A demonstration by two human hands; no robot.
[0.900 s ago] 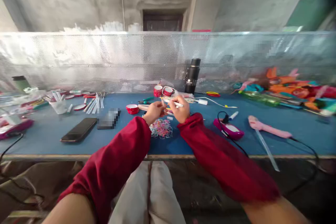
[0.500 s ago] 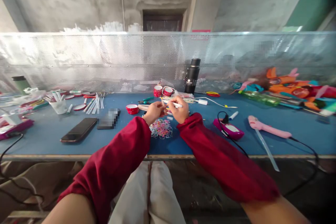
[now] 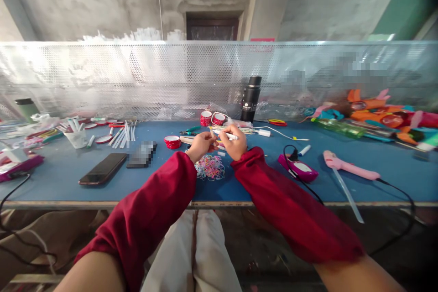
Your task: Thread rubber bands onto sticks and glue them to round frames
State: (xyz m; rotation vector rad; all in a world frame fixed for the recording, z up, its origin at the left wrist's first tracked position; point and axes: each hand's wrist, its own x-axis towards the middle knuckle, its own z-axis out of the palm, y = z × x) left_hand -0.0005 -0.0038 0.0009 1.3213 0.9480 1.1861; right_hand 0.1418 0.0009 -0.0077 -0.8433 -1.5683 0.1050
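Close together over the middle of the blue table, my two hands almost meet. A white marker pen (image 3: 231, 136) lies in the grip of my right hand (image 3: 236, 143), its tip end pointing left. The fingers of my left hand (image 3: 201, 144) pinch a small, pale, narrow piece (image 3: 211, 132) that stands up between the hands; its kind is too small to tell. Just below them sits a tangled heap of small coloured rubber bands (image 3: 210, 168). A small white pen cap (image 3: 221, 153) rests by the heap.
Two phones (image 3: 102, 169) lie to the left, near a cup of white sticks (image 3: 75, 138). Red tape rolls (image 3: 172, 142) and a black thermos (image 3: 251, 99) stand behind. On the right are a purple power strip (image 3: 298, 168) and a pink glue gun (image 3: 351, 165) with its cord.
Almost nothing differs. My hands keep the same place and grip, with only a slight shift of the fingers and the marker pen.
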